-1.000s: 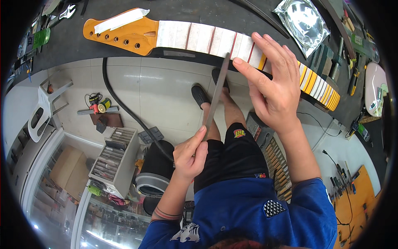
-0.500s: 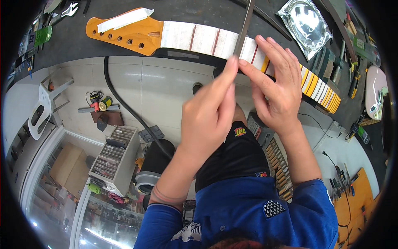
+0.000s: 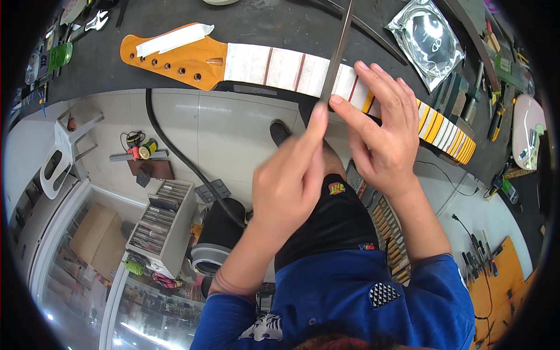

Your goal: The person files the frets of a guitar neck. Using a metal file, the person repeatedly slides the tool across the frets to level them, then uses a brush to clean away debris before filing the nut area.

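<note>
A guitar neck [image 3: 249,63] lies along the bench's near edge, its amber headstock [image 3: 175,64] at the left with a strip of white tape [image 3: 175,39] on it. White tape covers much of the fretboard between the dark fret lines. My left hand [image 3: 289,175], slightly blurred, is closed around the near end of a long, narrow metal file [image 3: 339,49], which lies across the taped fretboard. My right hand [image 3: 388,125] rests on the neck just right of the file, fingers stretched out. Its index fingertip is right beside the file; I cannot tell whether they touch.
A clear packet with coiled strings [image 3: 429,44] lies at the far right of the dark bench [image 3: 262,23]. Tools and a pink guitar-shaped body [image 3: 528,131] crowd the right end. An adjustable wrench [image 3: 97,21] lies far left. Below, a black hose [image 3: 175,149] crosses the tiled floor.
My left hand has drawn the file a little toward me across the fretboard. My right hand keeps its place on the neck. The whole view has shifted slightly, and more of a shoe shows below.
</note>
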A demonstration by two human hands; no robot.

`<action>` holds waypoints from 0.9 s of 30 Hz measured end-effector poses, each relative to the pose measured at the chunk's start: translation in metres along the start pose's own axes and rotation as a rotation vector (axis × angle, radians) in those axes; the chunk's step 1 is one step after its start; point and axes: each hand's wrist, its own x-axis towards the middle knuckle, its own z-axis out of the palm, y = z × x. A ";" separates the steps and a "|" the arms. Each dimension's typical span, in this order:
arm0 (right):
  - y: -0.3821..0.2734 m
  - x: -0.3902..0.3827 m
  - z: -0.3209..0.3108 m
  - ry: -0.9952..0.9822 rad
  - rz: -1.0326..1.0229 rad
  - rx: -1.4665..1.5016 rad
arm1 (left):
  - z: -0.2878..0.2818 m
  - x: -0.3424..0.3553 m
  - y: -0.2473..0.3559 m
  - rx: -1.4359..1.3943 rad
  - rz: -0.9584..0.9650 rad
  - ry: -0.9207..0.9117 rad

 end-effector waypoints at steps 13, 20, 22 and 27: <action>-0.002 0.001 0.000 -0.013 0.008 0.011 | 0.006 0.028 0.002 0.061 0.008 0.035; 0.000 -0.001 0.002 0.002 -0.002 0.016 | 0.001 0.000 0.007 0.139 0.039 0.086; 0.001 -0.001 0.002 0.012 -0.012 0.045 | -0.001 -0.027 0.003 0.210 0.061 0.080; 0.003 -0.002 -0.001 0.005 -0.019 0.039 | -0.020 -0.096 0.001 0.275 0.015 -0.006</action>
